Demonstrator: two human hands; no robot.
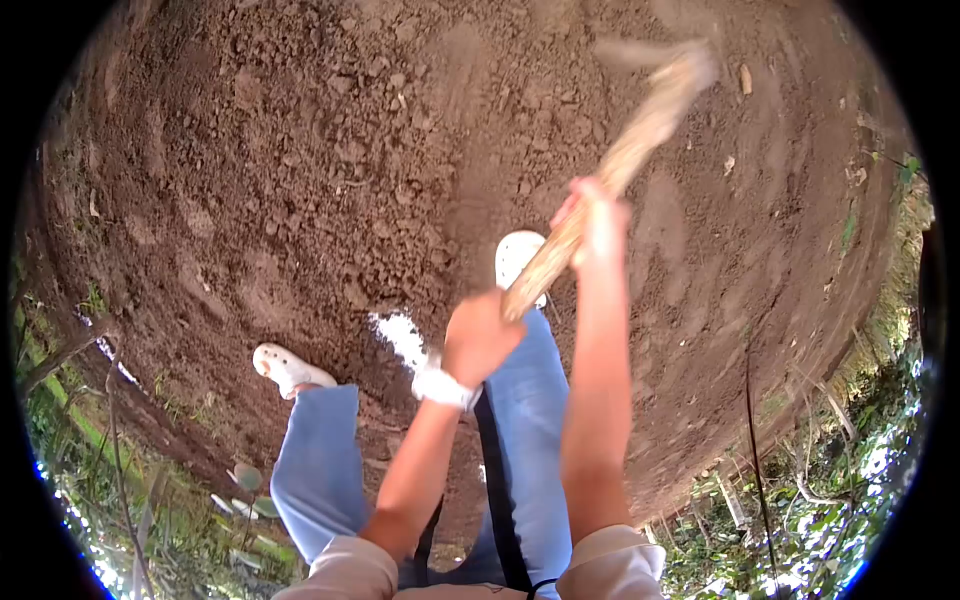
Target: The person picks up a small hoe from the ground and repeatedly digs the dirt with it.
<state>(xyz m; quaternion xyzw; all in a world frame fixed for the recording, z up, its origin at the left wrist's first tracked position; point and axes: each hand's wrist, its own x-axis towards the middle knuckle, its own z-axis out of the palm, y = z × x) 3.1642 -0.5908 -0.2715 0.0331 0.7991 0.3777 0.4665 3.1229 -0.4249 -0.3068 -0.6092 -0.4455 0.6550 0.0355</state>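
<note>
Both hands grip a hoe (640,140) with a rough, pale wooden handle. My left hand (482,338) is closed round the handle's near end, above my leg, with a white band at the wrist. Farther up the shaft, my right hand (598,222) is wrapped round it, slightly blurred. The handle slants up and to the right, over brown soil (400,150). At its far end the head is smeared by motion, a thin blade pointing left; whether it touches the ground I cannot tell.
My feet, in white clogs (290,368), stand apart on the soil. Loose clods (340,85) lie ahead and to the left, smoother earth (740,260) to the right. Plants and branches (800,480) edge the plot at lower right and lower left.
</note>
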